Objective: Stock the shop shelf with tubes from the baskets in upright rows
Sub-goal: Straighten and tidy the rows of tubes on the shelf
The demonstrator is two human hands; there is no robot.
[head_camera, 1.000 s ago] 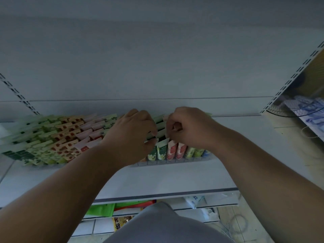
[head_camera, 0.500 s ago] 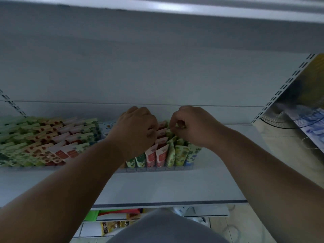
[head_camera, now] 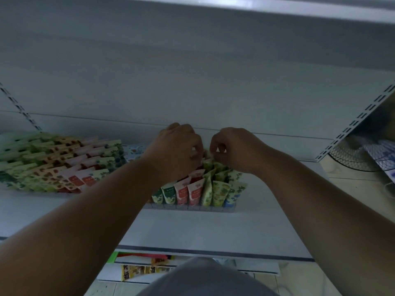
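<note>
The white shelf (head_camera: 192,229) runs the width of the view, its bare front part lying nearer the person than both hands. On it stand the tubes (head_camera: 196,190) in upright rows, crimped ends up, green, red and yellow-green ones directly under and just nearer than the hands, and a wider block of rows spreading away to the left of the left hand.

Both forearms reach up and forward from the lower corners, converging toward the back of the rows. The left hand (head_camera: 178,149) is seen from its back, knuckles up, fingers curled down among the tube tops; what its fingertips hold is hidden behind the hand itself, so its grip cannot be told. The right hand (head_camera: 234,149) sits just beside it, the two nearly touching, wrist bent slightly inward. Its thumb and forefinger are curled into a small loop and pinch the top edge of a tube (a yellow-green one, as far as the blur allows) in the row directly beneath.

Off to the right of the right hand, past the slotted upright, a wire fan guard (head_camera: 350,155) shows.
</note>
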